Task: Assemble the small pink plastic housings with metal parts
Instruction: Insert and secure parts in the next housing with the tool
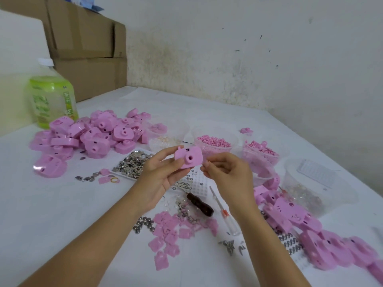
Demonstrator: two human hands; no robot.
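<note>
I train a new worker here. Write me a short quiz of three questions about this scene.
1. True or false: the left hand holds the small pink plastic camera-shaped housing.
2. Where does the dark brown-handled screwdriver lie? A: in the left hand. B: on the white table. C: on the floor.
3. Fill in: the clear plastic bottle beside the pile of pink housings has a ___ label.
Key: 1 true; 2 B; 3 green.
</note>
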